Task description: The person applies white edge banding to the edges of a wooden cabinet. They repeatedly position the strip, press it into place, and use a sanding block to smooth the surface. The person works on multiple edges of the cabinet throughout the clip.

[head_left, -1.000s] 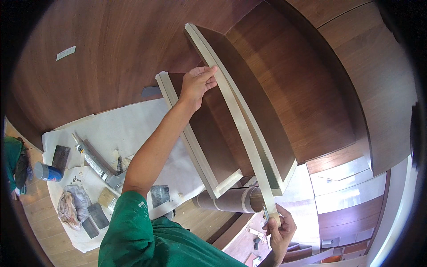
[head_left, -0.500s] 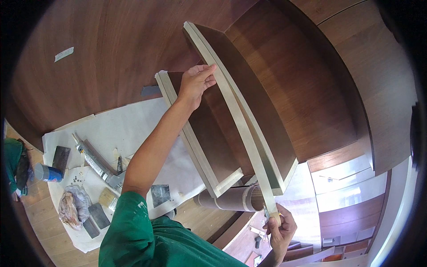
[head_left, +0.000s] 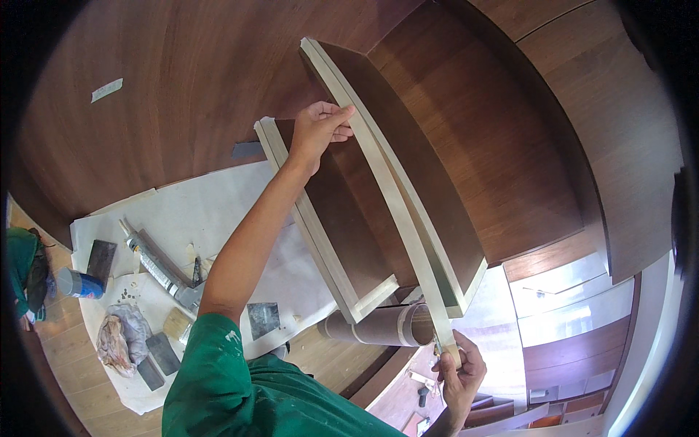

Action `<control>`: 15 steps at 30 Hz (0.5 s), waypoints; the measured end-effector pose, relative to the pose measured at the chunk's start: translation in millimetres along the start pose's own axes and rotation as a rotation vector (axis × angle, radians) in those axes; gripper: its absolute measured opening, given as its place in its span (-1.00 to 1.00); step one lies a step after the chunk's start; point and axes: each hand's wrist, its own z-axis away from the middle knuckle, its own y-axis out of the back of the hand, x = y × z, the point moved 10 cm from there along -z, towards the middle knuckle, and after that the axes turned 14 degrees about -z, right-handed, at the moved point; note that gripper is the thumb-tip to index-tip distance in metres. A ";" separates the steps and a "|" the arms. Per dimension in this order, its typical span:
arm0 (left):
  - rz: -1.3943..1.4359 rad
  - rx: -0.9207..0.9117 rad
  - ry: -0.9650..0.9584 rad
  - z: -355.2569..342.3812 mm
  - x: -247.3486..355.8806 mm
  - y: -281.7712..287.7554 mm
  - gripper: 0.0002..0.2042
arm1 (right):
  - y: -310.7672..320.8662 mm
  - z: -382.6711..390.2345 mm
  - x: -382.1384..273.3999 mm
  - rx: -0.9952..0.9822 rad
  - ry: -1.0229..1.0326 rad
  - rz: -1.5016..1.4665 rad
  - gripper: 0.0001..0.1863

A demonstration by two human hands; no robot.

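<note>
A long strip of pale masking tape [head_left: 403, 218] runs along the front edge of a brown wooden shelf [head_left: 419, 146]. Near its far part, my left hand [head_left: 318, 137] pinches the strip against the edge between thumb and fingers. From there the tape slants off the edge, leaving a narrow gap that widens toward me. Its lower end is gripped by my right hand [head_left: 464, 373], thumb and fingers closed; a small object beside that end is too unclear to name. A second shelf [head_left: 349, 211], to the left, has pale tape along its front edge.
White paper [head_left: 211, 193] covers the surface at left, carrying a caulking gun [head_left: 156, 262], a crumpled plastic bag [head_left: 127, 335] and dark sanding blocks [head_left: 164, 353]. A blue can [head_left: 81, 282] stands near its edge. Below the shelves lies a brown roll [head_left: 378, 325].
Almost nothing differs. Both hands keep their hold on the tape, and the right hand has shifted only very slightly.
</note>
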 end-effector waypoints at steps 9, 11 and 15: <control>0.182 0.095 -0.032 62.8 -26.6 -26.7 -0.67 | 2.2 -0.6 -2.6 0.035 0.006 0.076 -0.54; 0.272 0.076 -0.034 94.4 -21.7 -47.9 -0.69 | 2.5 -2.2 0.0 0.040 0.006 0.039 -0.55; 0.343 0.021 0.025 134.2 -19.4 -76.3 -0.73 | 2.6 -5.6 -0.2 0.017 0.036 0.076 -0.58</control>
